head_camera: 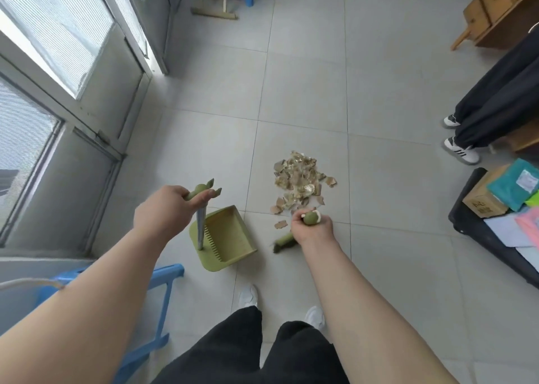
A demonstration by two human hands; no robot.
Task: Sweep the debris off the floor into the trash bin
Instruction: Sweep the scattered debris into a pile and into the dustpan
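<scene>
head view: we stand over a heap of debris point(300, 179) on the grey tiled floor point(379, 92), dustpan point(230, 235) and broom point(284, 241) in hand.
our left hand point(163, 208) curls round the green top of the dustpan's upright handle point(201, 229); the green pan sits on the floor just left of the heap. our right hand point(313, 227) grips the broom's top end, its blurred bristles showing just below the fist, beside the pan. the torn brown scraps lie just ahead of that hand, a few strays nearer the pan. a blue chair point(163, 296) stands at lower left; another person's dark trousers point(495, 106) show at right.
</scene>
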